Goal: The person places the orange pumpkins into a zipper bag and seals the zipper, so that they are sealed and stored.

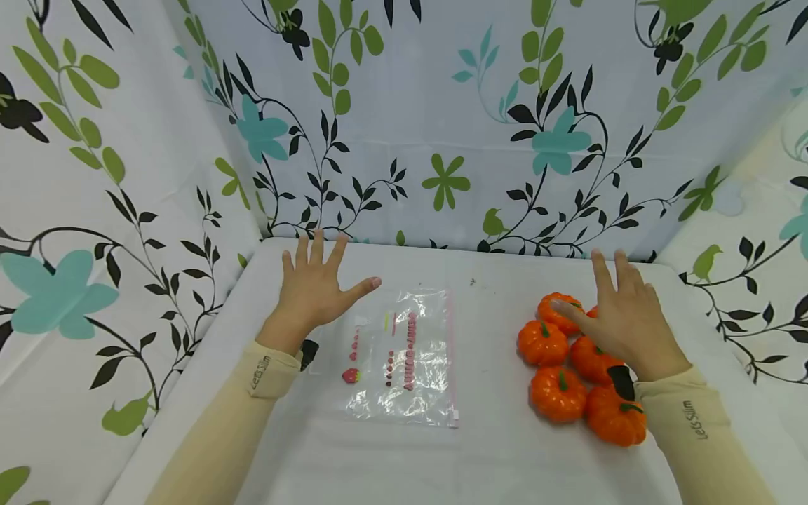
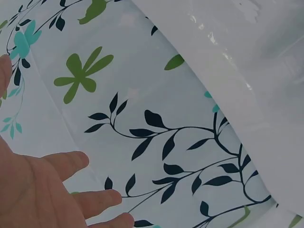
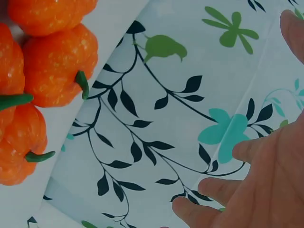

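Note:
My left hand (image 1: 312,291) is held with fingers spread, just left of a clear zip bag (image 1: 429,358) that lies flat on the white table. The bag has a pink edge strip and small red printing, including a strawberry (image 1: 351,376). Over on the right, my right hand (image 1: 631,319) has its fingers extended above a cluster of small orange pumpkins (image 1: 558,394) with green stems, partly covering some of them. Neither hand holds anything. In the right wrist view several pumpkins (image 3: 61,66) show at the left, apart from the right hand (image 3: 266,185).
The white table (image 1: 492,463) has its far edge against a hanging curtain (image 1: 404,91) printed with leaves, flowers and birds. More of this patterned cloth (image 1: 63,175) rises on the left and right sides.

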`<state>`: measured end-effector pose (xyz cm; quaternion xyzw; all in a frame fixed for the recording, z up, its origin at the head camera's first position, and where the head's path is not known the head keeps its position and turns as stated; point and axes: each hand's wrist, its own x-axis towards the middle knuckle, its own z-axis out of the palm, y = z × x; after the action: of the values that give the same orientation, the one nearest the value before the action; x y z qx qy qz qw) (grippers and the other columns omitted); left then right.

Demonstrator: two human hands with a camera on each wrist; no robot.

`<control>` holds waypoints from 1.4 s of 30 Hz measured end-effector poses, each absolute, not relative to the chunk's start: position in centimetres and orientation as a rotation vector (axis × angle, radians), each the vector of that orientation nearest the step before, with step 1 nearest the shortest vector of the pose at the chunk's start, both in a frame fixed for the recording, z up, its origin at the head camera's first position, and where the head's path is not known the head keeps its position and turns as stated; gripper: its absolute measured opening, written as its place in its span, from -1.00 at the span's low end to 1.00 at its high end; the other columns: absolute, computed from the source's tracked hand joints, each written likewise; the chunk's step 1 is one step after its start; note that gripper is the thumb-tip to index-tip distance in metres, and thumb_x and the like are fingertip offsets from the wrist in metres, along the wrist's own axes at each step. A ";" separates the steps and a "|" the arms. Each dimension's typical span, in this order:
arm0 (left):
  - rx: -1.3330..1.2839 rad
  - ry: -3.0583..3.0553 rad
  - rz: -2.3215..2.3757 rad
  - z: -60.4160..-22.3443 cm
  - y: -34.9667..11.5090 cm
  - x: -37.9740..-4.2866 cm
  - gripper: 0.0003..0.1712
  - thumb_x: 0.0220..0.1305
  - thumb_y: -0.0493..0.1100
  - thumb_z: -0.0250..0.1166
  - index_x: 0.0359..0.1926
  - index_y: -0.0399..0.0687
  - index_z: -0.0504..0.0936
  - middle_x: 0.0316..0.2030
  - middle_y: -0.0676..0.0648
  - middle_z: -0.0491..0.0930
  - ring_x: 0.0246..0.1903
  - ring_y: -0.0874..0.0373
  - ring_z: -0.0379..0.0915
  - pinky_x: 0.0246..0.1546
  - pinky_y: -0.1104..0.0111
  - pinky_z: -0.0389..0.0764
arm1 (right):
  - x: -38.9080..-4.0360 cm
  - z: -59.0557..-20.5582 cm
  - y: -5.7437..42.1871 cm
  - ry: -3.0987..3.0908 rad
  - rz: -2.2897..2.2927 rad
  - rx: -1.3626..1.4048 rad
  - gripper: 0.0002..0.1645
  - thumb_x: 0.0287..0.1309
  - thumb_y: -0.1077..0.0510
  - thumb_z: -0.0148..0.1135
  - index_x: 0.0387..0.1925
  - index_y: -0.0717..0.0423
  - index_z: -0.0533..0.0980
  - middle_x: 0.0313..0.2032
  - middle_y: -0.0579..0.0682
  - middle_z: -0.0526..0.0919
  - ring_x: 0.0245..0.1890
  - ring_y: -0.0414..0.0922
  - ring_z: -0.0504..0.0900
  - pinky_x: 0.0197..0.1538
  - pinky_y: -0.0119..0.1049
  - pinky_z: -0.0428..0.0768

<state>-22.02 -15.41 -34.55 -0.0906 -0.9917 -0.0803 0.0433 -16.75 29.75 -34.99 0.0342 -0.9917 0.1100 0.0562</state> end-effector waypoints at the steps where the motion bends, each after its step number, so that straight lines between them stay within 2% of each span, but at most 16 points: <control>1: -0.285 -3.039 -0.250 -34.7 -15.3 -21.9 0.23 0.22 0.65 -0.08 0.62 -0.03 -0.10 0.56 -0.40 -0.26 0.52 -0.40 -0.44 0.38 -0.36 -0.28 | -16.6 -35.1 29.6 -3.011 0.345 0.102 0.38 0.20 -0.59 0.00 0.58 0.21 -0.33 0.49 0.54 -0.28 0.38 0.59 -0.10 0.33 0.51 -0.10; 4: -0.318 -3.052 -0.302 -35.2 -14.9 -21.6 0.24 0.22 0.65 -0.07 0.62 -0.05 -0.13 0.56 -0.38 -0.26 0.52 -0.39 -0.41 0.38 -0.36 -0.27 | -16.1 -35.5 29.0 -3.016 0.375 0.096 0.48 0.12 -0.61 0.08 0.57 0.26 -0.36 0.49 0.54 -0.24 0.36 0.61 -0.04 0.32 0.51 -0.04; 9: -0.401 -3.045 -0.489 -36.4 -13.5 -21.1 0.30 0.22 0.63 -0.02 0.62 -0.13 -0.22 0.58 -0.33 -0.25 0.53 -0.33 -0.33 0.41 -0.30 -0.18 | -15.1 -36.0 28.2 -3.018 0.441 0.126 0.65 -0.05 -0.66 0.20 0.53 0.43 -0.31 0.43 0.59 -0.02 0.26 0.62 0.17 0.29 0.47 0.14; 12: -0.436 -3.033 -0.585 -37.4 -12.3 -20.8 0.36 0.21 0.63 0.00 0.60 -0.24 -0.26 0.58 -0.30 -0.25 0.54 -0.28 -0.31 0.45 -0.22 -0.13 | -14.3 -36.3 27.9 -3.077 0.524 0.097 0.73 -0.14 -0.72 0.19 0.51 0.49 -0.32 0.42 0.59 0.02 0.29 0.58 0.19 0.30 0.43 0.18; 14: -0.443 -3.020 -0.642 -38.1 -11.6 -20.5 0.38 0.20 0.63 0.01 0.58 -0.30 -0.25 0.58 -0.29 -0.23 0.55 -0.24 -0.29 0.48 -0.13 -0.11 | -13.8 -36.4 27.6 -3.123 0.562 0.064 0.78 -0.21 -0.76 0.17 0.51 0.50 -0.29 0.41 0.58 0.07 0.26 0.52 0.28 0.26 0.42 0.25; 16: -0.459 -3.008 -0.704 -38.9 -10.8 -20.2 0.37 0.22 0.60 0.05 0.57 -0.35 -0.22 0.57 -0.31 -0.19 0.55 -0.21 -0.26 0.49 -0.04 -0.07 | -13.3 -36.6 27.3 -3.157 0.566 0.046 0.78 -0.28 -0.80 0.15 0.50 0.52 -0.14 0.30 0.50 0.32 0.13 0.39 0.46 0.14 0.38 0.43; 18: -0.477 -2.993 -0.768 -39.7 -9.8 -19.9 0.34 0.24 0.55 0.09 0.56 -0.38 -0.17 0.56 -0.33 -0.13 0.54 -0.19 -0.21 0.49 0.02 -0.02 | -12.8 -36.7 27.1 -3.187 0.553 0.033 0.66 -0.31 -0.80 0.18 0.40 0.49 0.14 0.01 0.33 0.57 -0.12 0.20 0.58 -0.08 0.21 0.60; 20: -0.491 -2.987 -0.817 -40.4 -8.8 -19.6 0.28 0.27 0.49 0.14 0.56 -0.38 -0.11 0.55 -0.32 -0.05 0.53 -0.17 -0.13 0.48 0.05 0.04 | -12.4 -36.9 27.0 -3.212 0.519 0.035 0.40 -0.30 -0.78 0.22 0.13 0.39 0.41 -0.34 0.12 0.59 -0.36 0.02 0.55 -0.35 -0.01 0.59; 21: -0.498 -2.980 -0.838 -40.7 -8.2 -19.4 0.24 0.29 0.46 0.16 0.55 -0.39 -0.07 0.54 -0.32 0.00 0.52 -0.16 -0.08 0.47 0.06 0.08 | -12.2 -37.0 26.9 -3.218 0.503 0.043 0.23 -0.27 -0.74 0.25 -0.07 0.31 0.48 -0.49 0.02 0.51 -0.46 -0.05 0.51 -0.45 -0.11 0.51; 23: -0.510 -2.967 -0.863 -41.3 -7.2 -19.0 0.15 0.32 0.38 0.21 0.54 -0.39 0.02 0.51 -0.31 0.11 0.49 -0.14 0.04 0.44 0.06 0.16 | -11.8 -37.3 26.8 -3.241 0.469 0.048 -0.06 -0.18 -0.65 0.32 -0.39 0.17 0.47 -0.63 -0.07 0.40 -0.57 -0.11 0.43 -0.53 -0.22 0.37; 26: -0.549 -2.951 -0.848 -41.8 -5.8 -18.4 0.01 0.35 0.26 0.26 0.49 -0.39 0.17 0.44 -0.29 0.27 0.41 -0.14 0.24 0.37 0.06 0.32 | -11.4 -37.7 26.8 -3.271 0.431 0.043 -0.23 -0.07 -0.53 0.37 -0.58 0.06 0.39 -0.69 -0.09 0.36 -0.63 -0.11 0.37 -0.56 -0.25 0.26; 31: -0.623 -2.977 -0.755 -42.4 -3.9 -17.5 -0.18 0.32 0.13 0.33 0.37 -0.37 0.39 0.24 -0.25 0.54 0.20 -0.13 0.51 0.16 0.05 0.55 | -11.1 -38.2 26.9 -3.316 0.382 0.013 -0.25 -0.10 -0.51 0.41 -0.57 0.05 0.37 -0.66 -0.07 0.34 -0.59 -0.09 0.36 -0.54 -0.22 0.25; 35: -0.690 -3.020 -0.587 -42.9 -2.6 -16.8 -0.31 0.31 0.13 0.34 0.22 -0.32 0.56 0.00 -0.19 0.70 -0.06 -0.09 0.67 -0.09 0.11 0.68 | -11.0 -38.8 26.8 -3.358 0.338 0.016 -0.23 -0.20 -0.52 0.44 -0.55 0.05 0.40 -0.65 -0.05 0.37 -0.59 -0.07 0.39 -0.55 -0.19 0.33; 40: -0.709 -3.063 -0.379 -43.8 -1.5 -16.2 -0.44 0.26 0.21 0.35 -0.12 -0.24 0.71 -0.25 -0.08 0.70 -0.35 -0.01 0.67 -0.44 0.20 0.66 | -10.9 -39.5 26.7 -3.344 0.328 0.044 -0.26 -0.28 -0.41 0.52 -0.43 0.13 0.49 -0.60 -0.03 0.48 -0.58 -0.04 0.45 -0.53 -0.10 0.47; 42: -0.687 -3.086 -0.312 -44.2 -1.3 -16.0 -0.43 0.23 0.26 0.35 -0.29 -0.21 0.71 -0.27 -0.08 0.66 -0.42 0.00 0.64 -0.52 0.21 0.63 | -10.9 -39.6 26.7 -3.322 0.318 0.070 -0.28 -0.28 -0.33 0.54 -0.37 0.17 0.50 -0.59 -0.02 0.50 -0.58 -0.03 0.46 -0.51 -0.06 0.50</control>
<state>-16.02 -1.31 -44.17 -0.2161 -0.9713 -0.0981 -0.0178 -10.88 26.68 -39.65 0.0209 -0.9904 0.0950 -0.0980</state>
